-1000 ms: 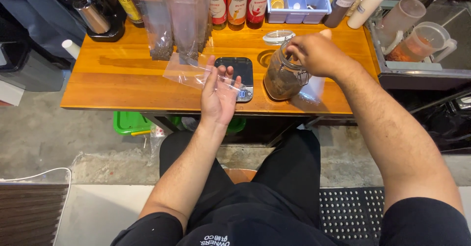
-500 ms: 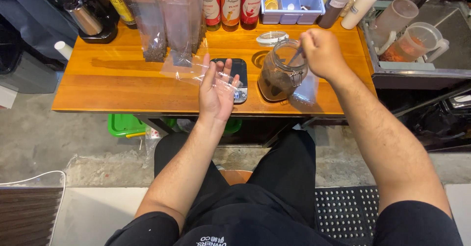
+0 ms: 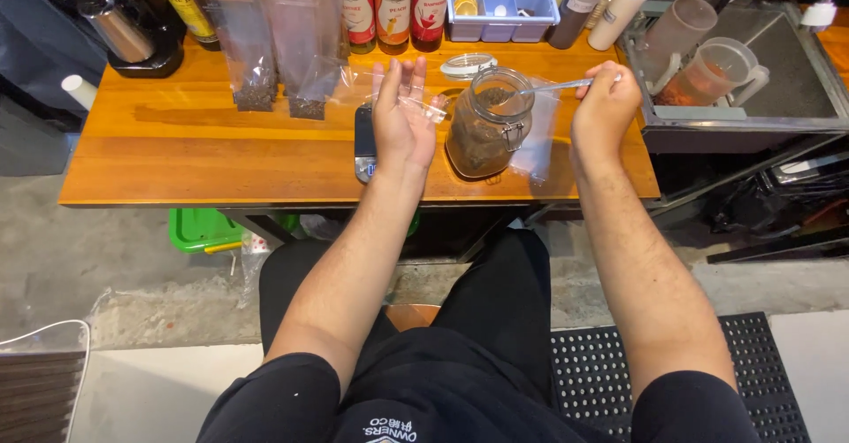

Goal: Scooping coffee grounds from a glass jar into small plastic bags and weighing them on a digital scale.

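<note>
A glass jar [image 3: 485,128] of dark loose leaves stands open on the wooden counter [image 3: 203,151]. My right hand [image 3: 604,109] holds a long metal spoon [image 3: 544,87] whose bowl rests at the jar's mouth. My left hand [image 3: 402,118] holds a clear plastic pouch [image 3: 416,100] above a small dark digital scale [image 3: 364,142], just left of the jar. The jar's round lid [image 3: 467,65] lies behind it.
Two clear pouches [image 3: 281,63] with dark leaves in the bottom stand at the back left. Syrup bottles [image 3: 393,5], a blue-grey tray [image 3: 502,5], squeeze bottles [image 3: 623,1] and a metal canister [image 3: 115,27] line the back. Plastic pitchers [image 3: 707,67] sit in a sink at right.
My right hand has pulled out to the right, with the spoon now lying across the jar's mouth. My left hand lifted the clear pouch higher over the scale. The view shifted.
</note>
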